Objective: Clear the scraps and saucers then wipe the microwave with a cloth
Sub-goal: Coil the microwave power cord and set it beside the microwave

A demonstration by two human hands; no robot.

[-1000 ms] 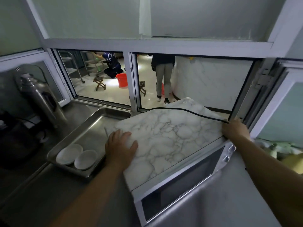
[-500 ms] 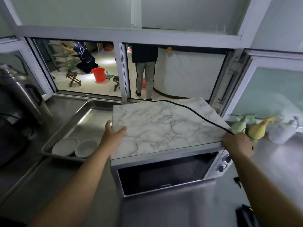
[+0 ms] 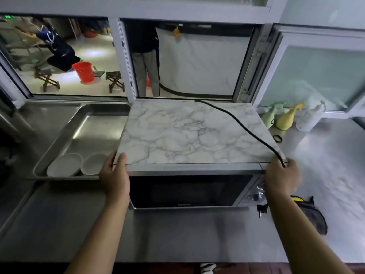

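Observation:
The microwave (image 3: 183,133) with a marble-patterned top and dark glass door stands square on the steel counter, facing me. My left hand (image 3: 115,176) grips its front left corner, thumb on top. My right hand (image 3: 282,177) grips the front right corner, over the end of the black power cord (image 3: 240,125) that runs across the top. Two white saucers (image 3: 65,165) (image 3: 93,164) lie side by side at the near end of a steel tray (image 3: 79,123) to the left of the microwave.
Green, yellow and white spray bottles (image 3: 286,117) stand against the window sill at the right. A dark cloth or pouch (image 3: 314,216) and keys lie on the counter by my right forearm. A metal kettle sits far left. Through the open hatch, two people and a red bucket (image 3: 84,72).
The microwave has been turned from an angled position to face me squarely. Both hands slid from its sides to the front corners. The view dropped lower.

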